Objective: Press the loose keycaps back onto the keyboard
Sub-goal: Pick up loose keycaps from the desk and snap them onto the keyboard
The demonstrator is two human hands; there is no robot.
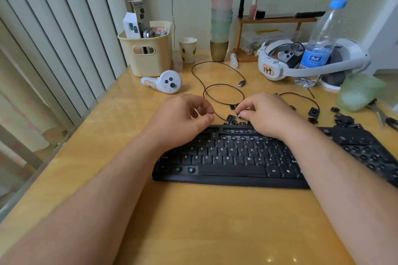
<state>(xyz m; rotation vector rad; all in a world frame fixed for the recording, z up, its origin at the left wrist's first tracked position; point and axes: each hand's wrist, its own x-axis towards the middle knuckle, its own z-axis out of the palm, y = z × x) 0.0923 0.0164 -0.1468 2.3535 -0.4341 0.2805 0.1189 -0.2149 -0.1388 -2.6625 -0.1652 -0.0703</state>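
A black keyboard [237, 157] lies on the wooden desk, with several keys gone from its upper rows and its right block, blue stems showing. Loose black keycaps [231, 118] lie just behind its top edge, and more keycaps [344, 119] are scattered at the right. My right hand [265, 114] hovers over the keyboard's top edge, fingertips pinching a small keycap. My left hand [183, 118] rests over the keyboard's upper left corner with fingers loosely curled and nothing in them.
The keyboard's black cable [224, 92] loops behind the hands. A white controller [165, 82], cream basket [146, 56], paper cup [188, 49], stacked cups [220, 17], headset [301, 60] and water bottle [318, 49] crowd the back. Pliers [381, 116] and a green cup [359, 92] lie right.
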